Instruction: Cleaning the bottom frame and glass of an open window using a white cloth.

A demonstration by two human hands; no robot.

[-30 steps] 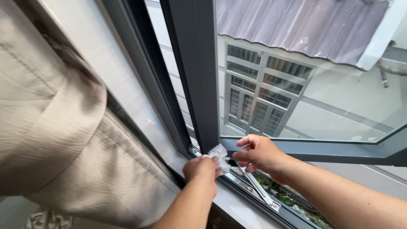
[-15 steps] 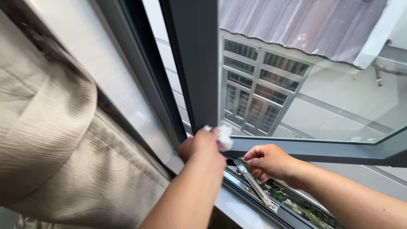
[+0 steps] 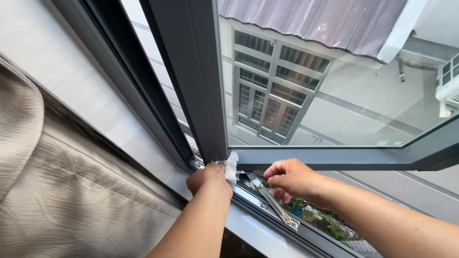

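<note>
The left hand (image 3: 209, 177) keeps a closed grip on a small white wipe (image 3: 231, 167), fingers curled around it and pressing it against the lower corner of the dark grey window sash (image 3: 205, 95), at centre frame where the upright meets the bottom rail. The right hand (image 3: 289, 177) is curled with fingertips pinched together just above the metal hinge stay (image 3: 270, 200); whether it pinches the stay itself or only rests on it cannot be determined.

The wipe sits bunched between the left hand and the sash corner, directly above the sill track (image 3: 258, 205). A beige curtain (image 3: 71, 191) fills the lower left of the frame.

Hazards, as judged from this position:

- Pinch risk: both hands lie near the hinge mechanism. If the open sash swings, fingers could be caught between the stay and the track.
- Dropped wipe: the sash stands open over the plants (image 3: 320, 222) below, at lower centre. A loosened grip could let the wipe fall outside.
- Snagging: the wipe could catch on the stay's rivets and tear.
</note>
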